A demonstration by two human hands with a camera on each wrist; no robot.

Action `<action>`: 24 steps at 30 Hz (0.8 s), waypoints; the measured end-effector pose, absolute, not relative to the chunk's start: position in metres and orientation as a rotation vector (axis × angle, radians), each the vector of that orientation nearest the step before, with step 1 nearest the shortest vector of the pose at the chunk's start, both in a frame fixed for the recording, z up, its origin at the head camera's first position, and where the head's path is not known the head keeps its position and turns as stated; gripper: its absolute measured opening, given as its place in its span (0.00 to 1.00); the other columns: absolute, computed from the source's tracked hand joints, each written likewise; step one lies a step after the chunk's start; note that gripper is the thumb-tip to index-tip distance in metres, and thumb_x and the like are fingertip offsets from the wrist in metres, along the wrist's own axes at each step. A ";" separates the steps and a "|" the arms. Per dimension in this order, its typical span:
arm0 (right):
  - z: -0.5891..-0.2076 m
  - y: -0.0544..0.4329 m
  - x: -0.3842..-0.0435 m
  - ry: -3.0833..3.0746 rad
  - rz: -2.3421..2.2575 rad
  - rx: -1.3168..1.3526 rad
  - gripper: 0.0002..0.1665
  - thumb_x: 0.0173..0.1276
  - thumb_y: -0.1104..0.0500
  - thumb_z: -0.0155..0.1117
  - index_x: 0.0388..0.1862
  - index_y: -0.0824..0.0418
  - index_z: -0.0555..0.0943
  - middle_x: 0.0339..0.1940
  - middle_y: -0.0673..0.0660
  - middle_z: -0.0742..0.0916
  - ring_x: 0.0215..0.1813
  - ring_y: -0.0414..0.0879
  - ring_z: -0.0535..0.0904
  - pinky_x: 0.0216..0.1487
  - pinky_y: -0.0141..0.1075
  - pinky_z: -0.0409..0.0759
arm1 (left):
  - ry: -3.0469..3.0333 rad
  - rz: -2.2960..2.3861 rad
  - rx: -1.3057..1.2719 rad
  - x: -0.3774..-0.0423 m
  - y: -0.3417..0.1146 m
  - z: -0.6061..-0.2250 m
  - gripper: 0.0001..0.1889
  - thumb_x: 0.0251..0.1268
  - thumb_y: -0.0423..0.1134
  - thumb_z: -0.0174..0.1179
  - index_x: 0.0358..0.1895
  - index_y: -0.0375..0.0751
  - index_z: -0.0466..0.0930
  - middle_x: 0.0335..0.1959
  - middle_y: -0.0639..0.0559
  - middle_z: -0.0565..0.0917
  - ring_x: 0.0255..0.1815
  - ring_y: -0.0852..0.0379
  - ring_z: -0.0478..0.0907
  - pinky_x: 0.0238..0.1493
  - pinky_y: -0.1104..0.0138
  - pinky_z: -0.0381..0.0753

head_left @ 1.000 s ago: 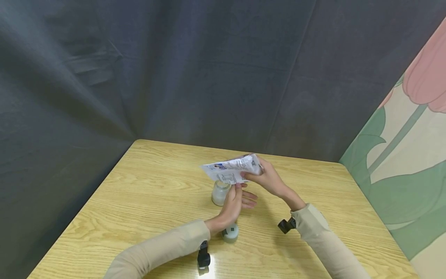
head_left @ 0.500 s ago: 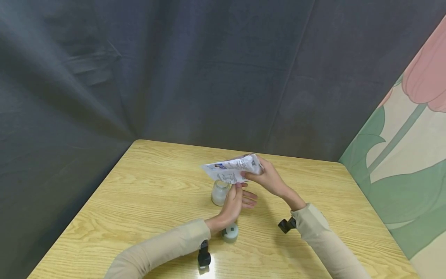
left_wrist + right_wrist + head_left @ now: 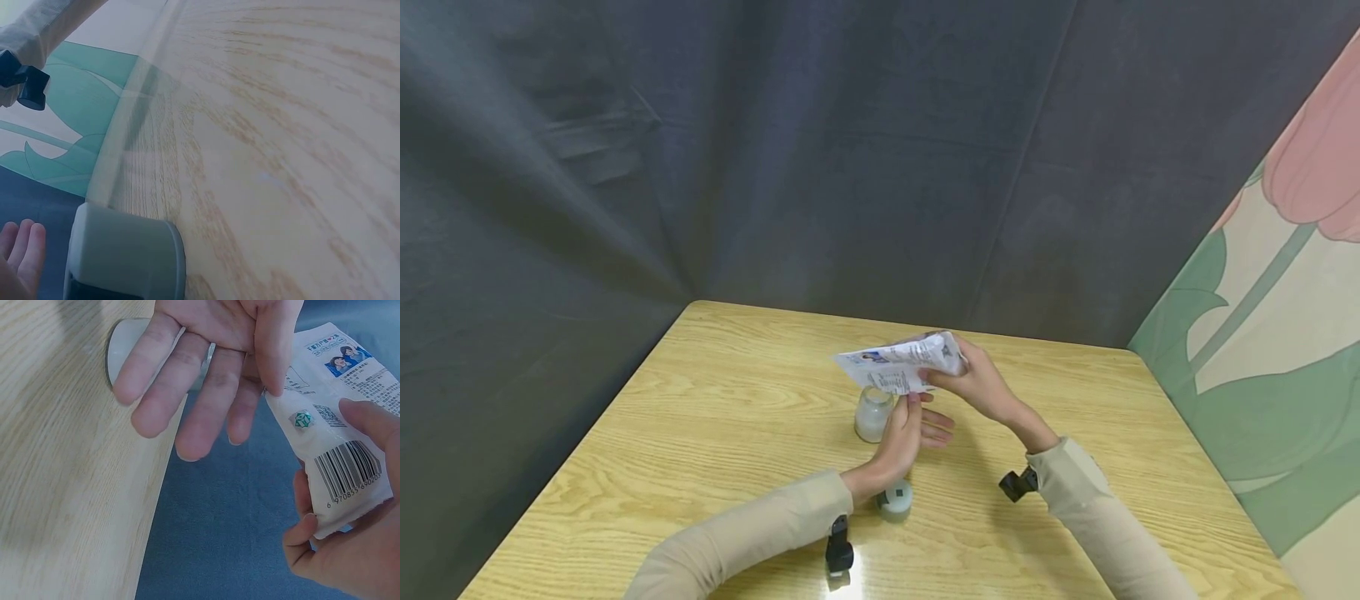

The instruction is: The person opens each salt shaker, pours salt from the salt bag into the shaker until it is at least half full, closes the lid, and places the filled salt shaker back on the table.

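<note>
My right hand [image 3: 973, 379] grips a white printed plastic bag [image 3: 898, 364], thumb on its near face, fingers behind. The bag tilts down to the left, its lower edge above the mouth of a glass jar [image 3: 870, 417] with whitish contents. In the right wrist view, the bag [image 3: 350, 469] shows a barcode and a green round patch. My left hand [image 3: 900, 439] stands beside the jar with straight fingers [image 3: 209, 403]; its thumb tip touches the bag's edge. The jar is partly hidden behind this hand. A pale round lid [image 3: 896, 498] lies below my left wrist.
Everything stands on a wood-grain table [image 3: 737, 400]. A dark curtain [image 3: 850, 167] hangs behind and to the left. At right is a wall panel [image 3: 1262, 358] with painted flowers. Black wrist cameras hang below both cuffs, the left one [image 3: 838, 550] close to the lid.
</note>
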State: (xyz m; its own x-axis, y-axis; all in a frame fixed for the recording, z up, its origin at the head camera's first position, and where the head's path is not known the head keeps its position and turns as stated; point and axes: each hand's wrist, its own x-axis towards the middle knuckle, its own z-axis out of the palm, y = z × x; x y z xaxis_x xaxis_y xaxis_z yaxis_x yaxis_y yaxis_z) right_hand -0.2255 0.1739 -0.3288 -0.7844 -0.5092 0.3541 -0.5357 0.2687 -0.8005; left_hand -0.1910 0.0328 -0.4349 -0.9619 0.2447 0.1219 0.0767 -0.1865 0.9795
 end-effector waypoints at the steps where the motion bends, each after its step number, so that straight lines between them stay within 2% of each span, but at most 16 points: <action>1: -0.329 0.174 -0.226 -2.482 1.582 1.021 0.26 0.65 0.73 0.67 0.62 0.69 0.74 0.54 0.64 0.84 0.52 0.54 0.83 0.50 0.41 0.84 | 1.932 2.303 0.385 -0.191 0.033 -0.435 0.23 0.85 0.48 0.25 0.59 0.32 0.62 0.43 0.31 0.84 0.43 0.33 0.84 0.44 0.53 0.88; 24: -0.328 0.172 -0.226 -2.456 1.602 1.045 0.26 0.65 0.73 0.67 0.62 0.69 0.74 0.54 0.65 0.84 0.53 0.54 0.83 0.50 0.43 0.84 | 1.947 2.297 0.378 -0.192 0.032 -0.435 0.24 0.85 0.48 0.24 0.59 0.30 0.62 0.43 0.32 0.84 0.42 0.34 0.84 0.43 0.55 0.89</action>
State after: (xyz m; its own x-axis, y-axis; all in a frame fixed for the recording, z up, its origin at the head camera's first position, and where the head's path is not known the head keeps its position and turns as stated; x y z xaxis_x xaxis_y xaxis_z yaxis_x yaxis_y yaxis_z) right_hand -0.2265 0.1716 -0.3278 -0.7743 -0.5149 0.3680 -0.5443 0.2452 -0.8022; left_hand -0.1925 0.0318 -0.4351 -0.9633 0.2402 0.1199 0.0789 -0.1737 0.9816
